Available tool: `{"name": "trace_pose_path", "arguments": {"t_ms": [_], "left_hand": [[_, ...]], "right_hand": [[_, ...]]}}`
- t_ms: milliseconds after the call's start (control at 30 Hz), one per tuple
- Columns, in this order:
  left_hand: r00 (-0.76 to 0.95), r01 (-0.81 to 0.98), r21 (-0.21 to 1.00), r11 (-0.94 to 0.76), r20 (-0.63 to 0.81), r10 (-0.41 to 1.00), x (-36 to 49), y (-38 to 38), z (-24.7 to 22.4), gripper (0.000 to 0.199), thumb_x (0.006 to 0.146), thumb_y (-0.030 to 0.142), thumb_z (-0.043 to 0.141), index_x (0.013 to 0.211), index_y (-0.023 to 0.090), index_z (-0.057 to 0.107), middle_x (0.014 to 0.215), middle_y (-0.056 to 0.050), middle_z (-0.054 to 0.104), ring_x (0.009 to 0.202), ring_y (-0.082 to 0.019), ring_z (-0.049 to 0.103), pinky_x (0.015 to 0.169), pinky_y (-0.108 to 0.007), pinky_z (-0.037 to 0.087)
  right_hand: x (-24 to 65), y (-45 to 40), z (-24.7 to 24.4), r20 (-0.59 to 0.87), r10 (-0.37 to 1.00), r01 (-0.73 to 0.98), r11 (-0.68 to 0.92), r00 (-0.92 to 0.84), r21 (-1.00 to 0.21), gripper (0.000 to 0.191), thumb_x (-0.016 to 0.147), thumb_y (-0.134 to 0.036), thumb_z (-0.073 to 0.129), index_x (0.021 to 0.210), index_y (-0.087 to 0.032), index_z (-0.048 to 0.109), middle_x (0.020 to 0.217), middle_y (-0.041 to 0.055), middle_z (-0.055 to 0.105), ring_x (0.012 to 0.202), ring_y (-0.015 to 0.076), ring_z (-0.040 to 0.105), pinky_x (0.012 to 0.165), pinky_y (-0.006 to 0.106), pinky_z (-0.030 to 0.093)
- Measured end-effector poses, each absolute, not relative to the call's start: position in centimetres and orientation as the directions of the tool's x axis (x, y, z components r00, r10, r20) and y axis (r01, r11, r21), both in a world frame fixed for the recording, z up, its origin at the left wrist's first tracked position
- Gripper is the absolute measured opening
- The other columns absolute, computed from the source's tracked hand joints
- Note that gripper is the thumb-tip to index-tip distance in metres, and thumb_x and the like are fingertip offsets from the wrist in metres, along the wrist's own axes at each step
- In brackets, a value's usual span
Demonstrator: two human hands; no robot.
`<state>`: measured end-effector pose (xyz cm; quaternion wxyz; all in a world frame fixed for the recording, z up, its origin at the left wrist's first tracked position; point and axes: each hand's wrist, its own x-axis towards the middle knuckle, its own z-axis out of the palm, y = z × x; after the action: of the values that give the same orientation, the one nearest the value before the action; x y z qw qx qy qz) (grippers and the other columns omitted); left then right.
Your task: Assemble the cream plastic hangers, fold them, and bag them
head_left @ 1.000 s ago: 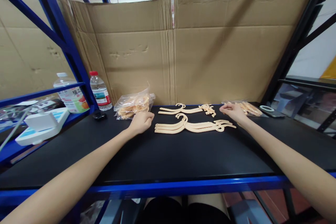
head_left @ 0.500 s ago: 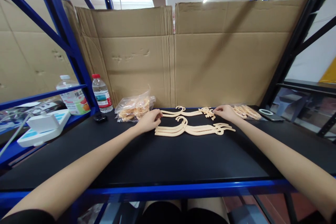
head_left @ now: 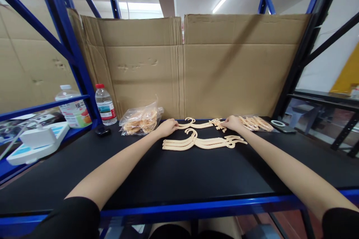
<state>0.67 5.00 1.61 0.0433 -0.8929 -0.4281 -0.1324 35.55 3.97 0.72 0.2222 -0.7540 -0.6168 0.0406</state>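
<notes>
Cream, hook-topped hangers (head_left: pixel 203 125) lie far on a black tabletop (head_left: pixel 168 179), behind a thicker cream hanger stack (head_left: pixel 210 143); working remotely, I hold both arms outstretched, left hand (head_left: pixel 167 127) at their left end, right hand (head_left: pixel 232 124) at their right, pinching or not I cannot tell.

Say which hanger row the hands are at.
The far row, nearest the cardboard: left hand at one end, right hand at the other. Near row has neither.
</notes>
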Motion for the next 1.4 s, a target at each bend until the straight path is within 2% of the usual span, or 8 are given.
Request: {"name": "trace_pose_path", "arguments": {"t_ms": [200, 467, 733, 867, 967, 1167, 1233, 1400], "left_hand": [[0.542, 0.804, 0.090, -0.588, 0.297, 0.787, 1.0, 5.0, 1.9, 0.024, 0.091, 0.029, 0.055, 0.109, 0.014, 0.058, 0.108, -0.008, 0.061, 0.092, -0.019, 0.061, 0.079, -0.039, 0.052], [0.483, 0.795, 0.180, -0.579, 0.390, 0.784, 0.6, 4.2, 2.9, 0.021, 0.092, 0.030, 0.053, 0.101, 0.012, 0.060, 0.095, -0.005, 0.064, 0.081, -0.016, 0.063, 0.074, -0.036, 0.053], [0.467, 0.706, 0.239, -0.667, 0.550, 0.692, -0.5, 1.0, 3.9, 0.010, 0.090, 0.020, 0.046, 0.089, 0.018, 0.055, 0.087, -0.006, 0.068, 0.083, -0.020, 0.065, 0.073, -0.031, 0.049], [0.448, 0.673, 0.264, -0.691, 0.599, 0.664, -1.1, -1.5, 3.6, 0.008, 0.088, 0.022, 0.046, 0.089, 0.018, 0.053, 0.085, -0.005, 0.067, 0.080, -0.020, 0.064, 0.070, -0.031, 0.048], [0.430, 0.655, 0.276, -0.703, 0.629, 0.648, -1.4, -3.3, 3.1, 0.010, 0.088, 0.023, 0.046, 0.093, 0.018, 0.053, 0.088, -0.005, 0.066, 0.081, -0.020, 0.063, 0.073, -0.032, 0.048], [0.434, 0.632, 0.256, -0.731, 0.664, 0.608, -1.8, -5.2, 2.1, 0.017, 0.088, 0.021, 0.044, 0.100, 0.019, 0.056, 0.088, -0.005, 0.062, 0.084, -0.019, 0.060, 0.075, -0.032, 0.048], [0.433, 0.629, 0.254, -0.735, 0.670, 0.603, -1.9, -5.2, 1.8, 0.016, 0.088, 0.021, 0.045, 0.099, 0.019, 0.057, 0.087, -0.004, 0.061, 0.082, -0.019, 0.060, 0.074, -0.031, 0.048], [0.422, 0.624, 0.273, -0.732, 0.671, 0.610, -1.9, -5.0, 1.2, 0.012, 0.087, 0.021, 0.046, 0.095, 0.019, 0.056, 0.086, -0.004, 0.060, 0.080, -0.018, 0.059, 0.073, -0.030, 0.047]], "right_hand": [[35.7, 4.0, 1.5, 0.220, 0.935, 0.877, -0.153, 0.277, -0.456, 0.019, 0.069, -0.036, 0.070, 0.067, -0.017, 0.074, 0.065, 0.0073, 0.071, 0.066, 0.0198, 0.066, 0.051, 0.022, 0.042], [36.1, 4.4, 5.0, 0.275, 0.899, 0.825, -0.146, 0.341, -0.546, 0.011, 0.063, -0.029, 0.073, 0.064, -0.017, 0.073, 0.071, 0.0073, 0.072, 0.073, 0.0209, 0.066, 0.057, 0.022, 0.045], [36.9, 2.4, 8.0, 0.353, 0.881, 0.720, 0.021, 0.315, -0.694, 0.006, 0.063, -0.020, 0.068, 0.058, -0.017, 0.068, 0.064, 0.0062, 0.067, 0.076, 0.0230, 0.062, 0.064, 0.027, 0.044], [36.5, 1.0, 7.1, 0.304, 0.911, 0.556, 0.105, 0.280, -0.824, 0.005, 0.068, -0.017, 0.063, 0.063, -0.016, 0.061, 0.065, 0.0062, 0.067, 0.067, 0.0177, 0.059, 0.058, 0.025, 0.043], [35.2, -0.4, 5.2, 0.212, 0.957, 0.358, 0.131, 0.196, -0.925, 0.003, 0.075, -0.018, 0.057, 0.073, -0.018, 0.056, 0.077, 0.0081, 0.069, 0.062, 0.0146, 0.059, 0.055, 0.025, 0.045], [33.0, -3.3, 1.9, 0.157, 0.987, 0.034, 0.158, -0.012, -0.987, 0.014, 0.079, -0.033, 0.062, 0.084, -0.021, 0.057, 0.102, 0.0084, 0.067, 0.085, 0.0175, 0.062, 0.068, 0.030, 0.051], [33.0, -3.5, 1.5, 0.181, 0.983, -0.037, 0.180, -0.029, -0.983, 0.023, 0.073, -0.039, 0.069, 0.081, -0.021, 0.058, 0.098, 0.0060, 0.066, 0.085, 0.0168, 0.061, 0.067, 0.028, 0.049], [33.4, -3.7, 1.5, 0.225, 0.974, -0.117, 0.221, -0.026, -0.968, 0.037, 0.054, -0.043, 0.083, 0.070, -0.019, 0.059, 0.070, -0.0013, 0.057, 0.060, 0.0092, 0.049, 0.051, 0.022, 0.041]]}}
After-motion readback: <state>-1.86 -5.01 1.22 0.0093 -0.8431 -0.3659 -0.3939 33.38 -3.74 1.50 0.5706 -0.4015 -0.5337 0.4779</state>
